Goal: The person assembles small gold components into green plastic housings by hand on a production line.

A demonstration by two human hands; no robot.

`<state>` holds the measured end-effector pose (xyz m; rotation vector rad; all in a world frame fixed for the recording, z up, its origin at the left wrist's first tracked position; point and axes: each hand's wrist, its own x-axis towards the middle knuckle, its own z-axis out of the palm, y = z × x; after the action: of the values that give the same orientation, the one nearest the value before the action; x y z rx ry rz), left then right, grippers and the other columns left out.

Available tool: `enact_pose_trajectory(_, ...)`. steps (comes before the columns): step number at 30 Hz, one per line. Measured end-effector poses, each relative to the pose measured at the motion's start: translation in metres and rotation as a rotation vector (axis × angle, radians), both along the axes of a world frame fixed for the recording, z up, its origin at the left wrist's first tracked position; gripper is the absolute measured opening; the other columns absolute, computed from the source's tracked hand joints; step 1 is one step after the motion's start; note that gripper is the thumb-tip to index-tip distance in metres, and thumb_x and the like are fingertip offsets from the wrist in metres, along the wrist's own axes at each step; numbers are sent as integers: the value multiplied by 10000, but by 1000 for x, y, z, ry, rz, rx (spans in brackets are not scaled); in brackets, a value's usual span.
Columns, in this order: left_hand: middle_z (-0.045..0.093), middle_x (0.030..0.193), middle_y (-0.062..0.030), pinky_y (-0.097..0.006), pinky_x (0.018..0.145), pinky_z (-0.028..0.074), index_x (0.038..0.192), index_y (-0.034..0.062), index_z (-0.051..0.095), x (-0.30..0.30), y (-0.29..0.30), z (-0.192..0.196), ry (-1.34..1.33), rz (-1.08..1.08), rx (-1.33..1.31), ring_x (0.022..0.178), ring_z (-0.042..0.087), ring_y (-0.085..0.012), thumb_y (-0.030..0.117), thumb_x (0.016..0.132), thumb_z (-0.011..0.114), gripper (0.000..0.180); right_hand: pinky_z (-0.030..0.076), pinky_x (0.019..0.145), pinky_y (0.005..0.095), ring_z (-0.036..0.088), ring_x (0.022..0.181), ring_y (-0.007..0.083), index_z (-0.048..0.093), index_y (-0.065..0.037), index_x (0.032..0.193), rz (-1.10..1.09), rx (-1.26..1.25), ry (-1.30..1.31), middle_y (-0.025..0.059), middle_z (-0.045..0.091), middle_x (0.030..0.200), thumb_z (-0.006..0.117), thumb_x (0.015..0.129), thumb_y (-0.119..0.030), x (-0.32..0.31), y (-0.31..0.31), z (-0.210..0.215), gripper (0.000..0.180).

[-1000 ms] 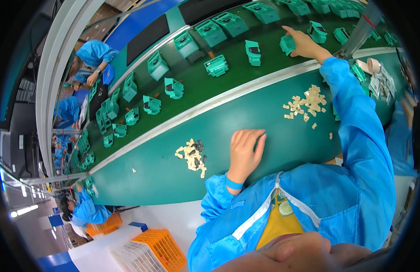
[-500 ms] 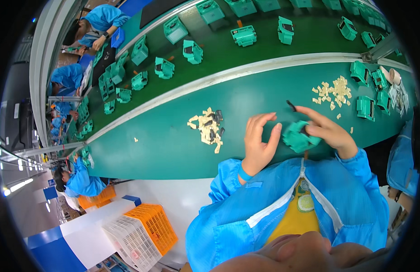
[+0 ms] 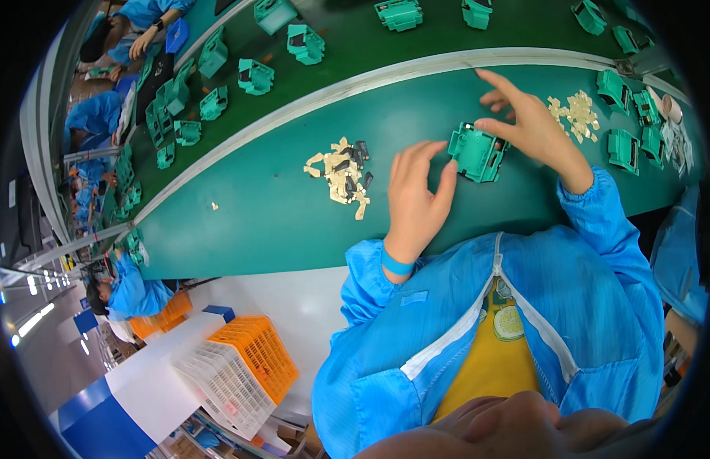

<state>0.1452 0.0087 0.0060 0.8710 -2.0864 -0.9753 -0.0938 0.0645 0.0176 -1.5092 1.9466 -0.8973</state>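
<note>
Rests half-open left hand (image 3: pixel 414 191) by green case (image 3: pixel 474 151), probably for steadiness. Holds right hand (image 3: pixel 537 130) loosely open at far edge.

no readable text, no legible labels or signs

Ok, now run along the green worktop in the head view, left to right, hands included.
Lone cream piece → mixed pile of cream and black pieces → left hand → green housing → right hand → cream-only pile → group of green housings → clear plastic bags.
</note>
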Motion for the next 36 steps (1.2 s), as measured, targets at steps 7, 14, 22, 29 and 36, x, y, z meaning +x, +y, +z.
enact_pose_trajectory(7,439,1558,-148,-525,1150,361,1435,86,535,-48,-21,13,-241,-501,-156,1449,381,-394,95,772,795,712,514,895,301,642,1023,158,578,-36,1388,-301,-150,-357,83,684,1170,719,962,-197,-22,39,-17,477)
enact_pose_trajectory(14,479,1516,-153,-550,1120,375,1433,69,529,-91,-27,1,-427,-652,-334,1434,412,-389,164,752,826,749,483,869,233,614,995,88,660,-8,1073,-376,-193,-805,23,662,1063,695,968,-80,-32,70,-20,132)
enact_pose_trajectory(22,575,1310,-156,-448,933,458,1308,15,593,-71,9,18,-539,-183,-243,1099,556,-353,340,718,901,741,426,702,197,553,786,23,647,-51,918,-330,39,-1048,-31,638,849,710,949,-85,-22,80,-33,78)
enact_pose_trajectory(29,577,1295,-113,-450,954,459,1245,76,668,-74,4,-9,-283,-351,-247,1184,535,-348,197,750,867,547,414,672,191,542,760,16,653,-55,922,-261,78,-1081,-34,632,830,718,943,-100,-20,78,-41,82)
enact_pose_trajectory(36,500,1364,-141,-475,1089,375,1332,97,641,-78,18,-27,-242,-300,-15,1289,418,-391,142,733,848,636,423,696,188,555,790,6,634,-48,918,-236,151,-993,-44,621,838,698,941,-73,-19,83,-43,72)
